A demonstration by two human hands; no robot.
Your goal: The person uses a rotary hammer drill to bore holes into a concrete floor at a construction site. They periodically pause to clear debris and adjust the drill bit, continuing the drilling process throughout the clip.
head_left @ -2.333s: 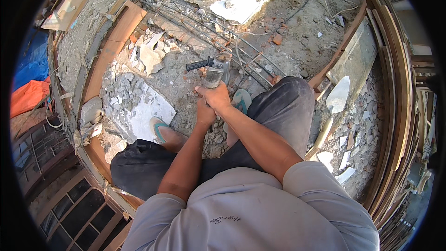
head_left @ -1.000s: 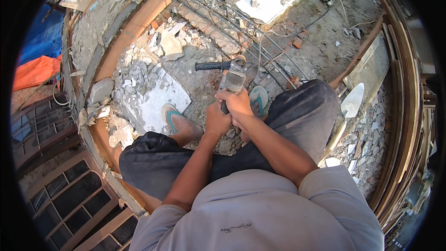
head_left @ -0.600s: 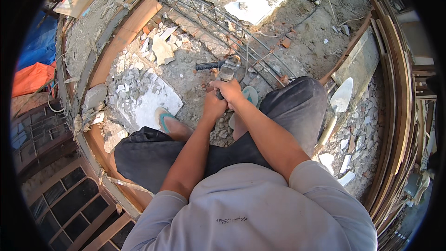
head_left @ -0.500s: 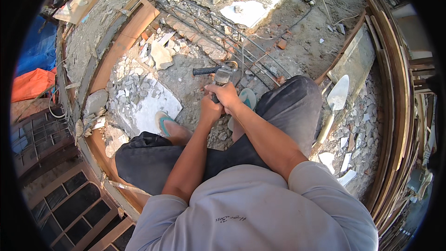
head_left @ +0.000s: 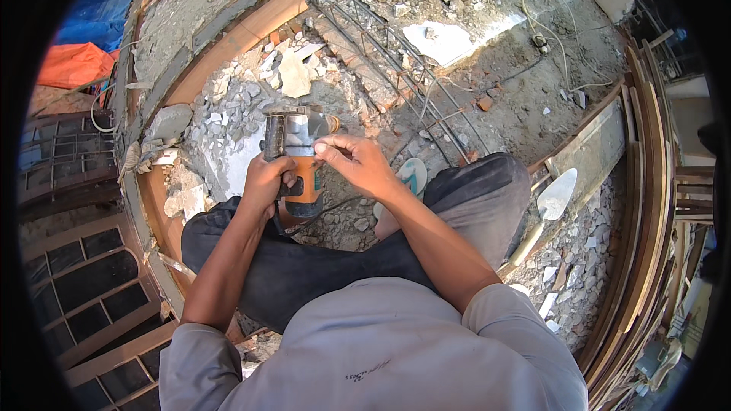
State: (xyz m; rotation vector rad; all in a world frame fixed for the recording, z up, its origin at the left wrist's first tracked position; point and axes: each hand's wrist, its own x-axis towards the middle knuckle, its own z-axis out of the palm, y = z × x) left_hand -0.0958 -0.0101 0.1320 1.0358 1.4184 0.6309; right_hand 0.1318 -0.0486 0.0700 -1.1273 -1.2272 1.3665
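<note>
An orange, black and silver rotary hammer is held up between my knees, its motor body pointing back toward me. My left hand is closed round the black handle on its left side. At the right side of its metal housing, my right hand has its fingers curled and the thumb and forefinger pinched against the tool. What lies under those fingertips is hidden. A dark cord runs from the tool's lower end over the rubble by my legs.
Reinforcing bars cross the ground ahead. Broken tile and concrete chunks lie in front. A trowel rests beside my right knee, near stacked planks. Wooden window frames lie at left. A pale cable loops at far right.
The rotary hammer has turned, showing its orange body, and moved left. My hands, close together before, are apart: the left on the handle, the right at the housing. The view has shifted.
</note>
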